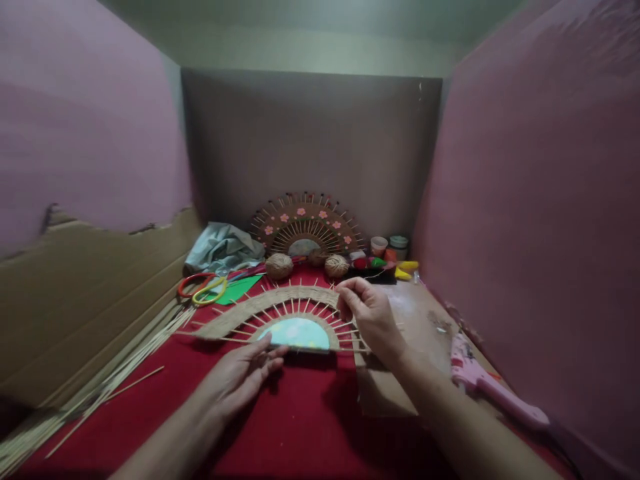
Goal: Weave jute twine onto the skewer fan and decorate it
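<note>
The half-round fan of pale sticks and tan twine (297,333) is lying over red cloth (300,420) stretching past its straight edge, where the left hand (245,373) is touching with loosely parted fingers, while at its upper-right rim the right hand (371,313) is pinching its fingertips together, on what I can't tell.

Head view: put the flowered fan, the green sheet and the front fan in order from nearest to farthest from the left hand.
1. Front fan: right at the left hand.
2. Green sheet: farther back, on the left.
3. Flowered fan: at the back, roughly central.
</note>
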Tool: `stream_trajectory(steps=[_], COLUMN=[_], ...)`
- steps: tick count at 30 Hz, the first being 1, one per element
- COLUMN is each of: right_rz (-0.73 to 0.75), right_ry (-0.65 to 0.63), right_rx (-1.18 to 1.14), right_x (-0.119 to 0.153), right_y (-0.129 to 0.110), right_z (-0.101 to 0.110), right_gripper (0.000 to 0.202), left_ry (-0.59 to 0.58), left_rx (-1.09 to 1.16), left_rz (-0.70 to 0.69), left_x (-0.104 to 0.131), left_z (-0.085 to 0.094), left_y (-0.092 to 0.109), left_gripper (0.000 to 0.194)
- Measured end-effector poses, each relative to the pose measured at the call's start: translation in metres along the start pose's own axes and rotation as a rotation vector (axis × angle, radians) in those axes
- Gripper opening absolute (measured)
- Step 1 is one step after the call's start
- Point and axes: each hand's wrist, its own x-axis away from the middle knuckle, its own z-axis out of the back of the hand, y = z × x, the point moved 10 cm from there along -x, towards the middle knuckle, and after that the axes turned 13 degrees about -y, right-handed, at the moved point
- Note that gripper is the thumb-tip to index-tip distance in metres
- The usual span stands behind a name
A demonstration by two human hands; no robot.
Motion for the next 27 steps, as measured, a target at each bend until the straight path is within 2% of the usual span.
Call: stream_trajectory(steps=[4,6,7,9,12,16,19,22,27], right_rz=[-0.165,-0.23,-0.266,-0.331,-0.382,-0.406,-0.409,-0.432,-0.493], right_ry=[-0.02,-0.036,-0.05,-0.085,-0.143,-0.21,-0.258,-0.289,-0.379], right_rx=[-0.259,-0.345,-0.396,-0.506,-0.65,-0.794,-0.877,-0.925,-0.989], right_x=[0.004,0.008,0.01,0.014,0.02,0.026,0.031,0.034,0.035], right_y=[0.039,0.054,0.062,0.074,0.083,0.087,0.088,0.089,0.09], right_z=[-0.012,-0.017,-0.02,-0.029,-0.041,-0.054,-0.061,-0.064,-0.072], right_gripper=[0.022,0.026,0.028,0.033,0.038,0.037,0.034,0.029,0.012], left_ry=[-0.046,-0.128,-0.186,-0.271,-0.343,-0.47,-0.573,-0.6,-0.531], left_rx=[-0.147,-0.245,-0.304,-0.435,-0.728,-1.098,-1.328,-1.421,-1.389], left_rz=[0.065,0.171,0.181,0.057,-0.22,-0.511,-0.782,-0.895,-0.958], left_x=[0.025,0.039,0.043,0.042,0.03,0.016,0.022,0.024,0.02], left_z=[-0.003,-0.011,-0.019,-0.037,-0.073,-0.127,-0.155,-0.16,-0.146], left_y=[-0.001,-0.008,-0.008,0.007,0.035,0.047,0.047,0.044,0.049], left_gripper=[0.01,0.018,0.023,0.027,0.017,0.013,0.015,0.015,0.014])
